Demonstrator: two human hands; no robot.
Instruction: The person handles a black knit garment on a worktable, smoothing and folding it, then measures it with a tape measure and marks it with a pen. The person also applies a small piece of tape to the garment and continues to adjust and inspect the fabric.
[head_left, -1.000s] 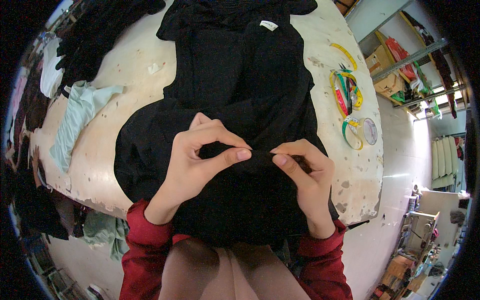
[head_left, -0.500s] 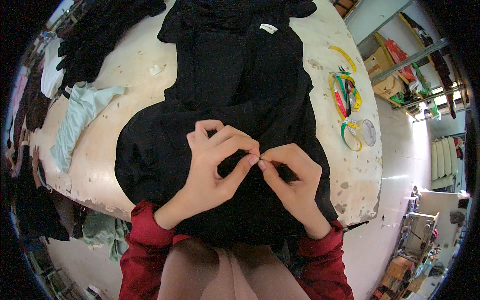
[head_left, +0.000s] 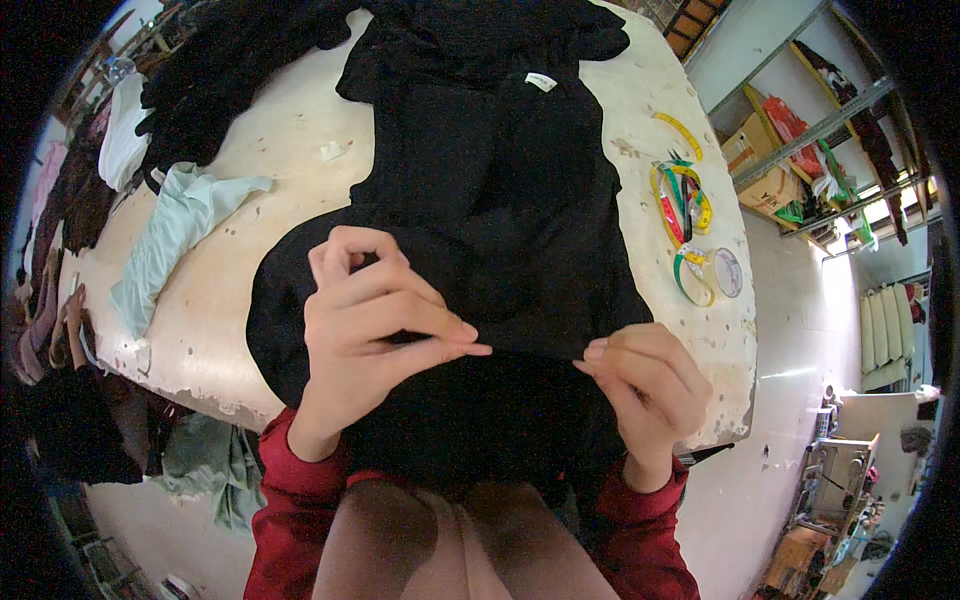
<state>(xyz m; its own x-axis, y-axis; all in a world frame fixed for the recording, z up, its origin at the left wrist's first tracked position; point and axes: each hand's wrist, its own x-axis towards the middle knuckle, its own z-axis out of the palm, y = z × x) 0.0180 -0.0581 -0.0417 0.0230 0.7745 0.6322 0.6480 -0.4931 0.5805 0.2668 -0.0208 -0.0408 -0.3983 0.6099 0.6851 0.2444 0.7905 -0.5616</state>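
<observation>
A black garment (head_left: 480,150) lies spread over the table in front of me, its near part hanging over my lap. A small white label (head_left: 540,82) shows on its upper part. My left hand (head_left: 375,325) pinches a fold of the black cloth between thumb and fingertips. A short way to the right, my right hand (head_left: 652,385) grips the same fold, and the edge between them is drawn fairly straight. Whatever lies under the fingertips is too dark to make out.
On the table's (head_left: 300,130) right side lie a coiled tape measure (head_left: 668,205) and a clear tape roll (head_left: 727,272). At left are a pale green cloth (head_left: 185,240) and a dark garment pile (head_left: 235,80). Another person's hand (head_left: 75,318) shows at the far left edge.
My hands were together, fingertips touching over the cloth. They have moved apart, left hand to the left and right hand to the right and lower, stretching the fold between them.
</observation>
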